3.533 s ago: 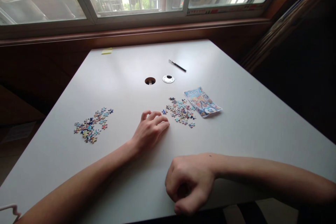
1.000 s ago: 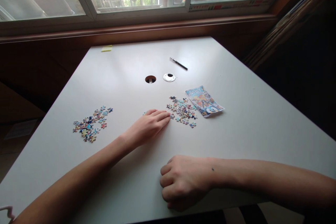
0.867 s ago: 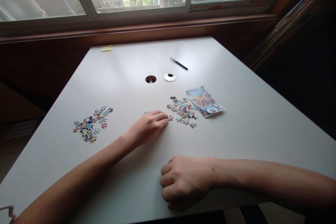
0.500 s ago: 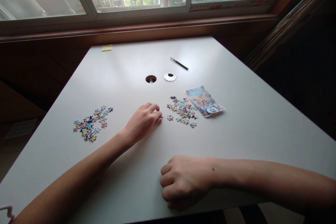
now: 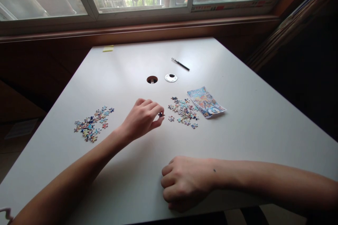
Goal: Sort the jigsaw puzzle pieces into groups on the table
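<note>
Between the thumb and fingertips of my left hand [image 5: 145,117] is a small dark puzzle piece [image 5: 161,114], lifted a little off the white table. Just right of it lies a loose pile of puzzle pieces [image 5: 185,110], several of them apart at its near edge. Another pile of puzzle pieces [image 5: 92,124] spreads to the left of my left wrist. My right hand [image 5: 186,181] rests curled in a fist at the near side of the table. Its fingertips are tucked under, so anything inside is hidden.
A colourful picture sheet [image 5: 206,102] lies beside the right pile. Farther back are a black pen [image 5: 181,64], a round metal cover [image 5: 171,77] and a round cable hole [image 5: 152,79] in the white table [image 5: 126,66]. A yellow sticky note [image 5: 108,48] sits by the far edge, below the window.
My left hand has risen slightly from the table, and the dark puzzle piece now shows in its pinch. My right hand stays in place.
</note>
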### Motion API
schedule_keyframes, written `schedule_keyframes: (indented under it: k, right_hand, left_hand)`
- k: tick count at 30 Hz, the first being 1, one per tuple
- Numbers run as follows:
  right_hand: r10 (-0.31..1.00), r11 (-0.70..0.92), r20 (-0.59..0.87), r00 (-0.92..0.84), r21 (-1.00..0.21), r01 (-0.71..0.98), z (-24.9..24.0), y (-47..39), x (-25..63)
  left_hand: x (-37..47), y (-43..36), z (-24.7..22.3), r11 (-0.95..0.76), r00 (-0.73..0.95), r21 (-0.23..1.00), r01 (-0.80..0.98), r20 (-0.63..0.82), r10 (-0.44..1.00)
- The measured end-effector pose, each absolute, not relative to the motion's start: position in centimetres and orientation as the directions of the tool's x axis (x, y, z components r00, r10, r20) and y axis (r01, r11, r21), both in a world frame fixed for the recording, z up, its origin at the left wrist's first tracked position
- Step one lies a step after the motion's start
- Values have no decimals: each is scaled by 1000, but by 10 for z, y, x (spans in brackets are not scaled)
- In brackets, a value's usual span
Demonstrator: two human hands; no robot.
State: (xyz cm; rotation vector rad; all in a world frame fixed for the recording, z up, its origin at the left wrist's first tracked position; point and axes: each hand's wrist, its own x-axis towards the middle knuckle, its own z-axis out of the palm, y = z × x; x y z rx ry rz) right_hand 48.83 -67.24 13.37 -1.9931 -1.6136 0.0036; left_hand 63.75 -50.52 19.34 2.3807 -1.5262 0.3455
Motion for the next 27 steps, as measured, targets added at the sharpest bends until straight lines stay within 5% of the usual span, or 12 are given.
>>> schedule_keyframes:
  k: [5,9,18,27]
  right_hand:
    - [898,-106,345,272,-431,896,135,-672,488]
    - [901,-110,336,274,-433,894,137,-671,489]
    - [906,-121,322,276,-426,896,134,-672,488]
    - [912,-125,307,274,-429,895,135,-672,488]
  left_hand:
    - [629,-500,223,-357,367,133,-925,563,-741]
    - [629,-498,232,-373,361,108,-922,593,-720]
    - [641,-496,210,-330,335,59,-942,189,-923]
    - [651,-490,197,-405,409,58,-912,73,-910]
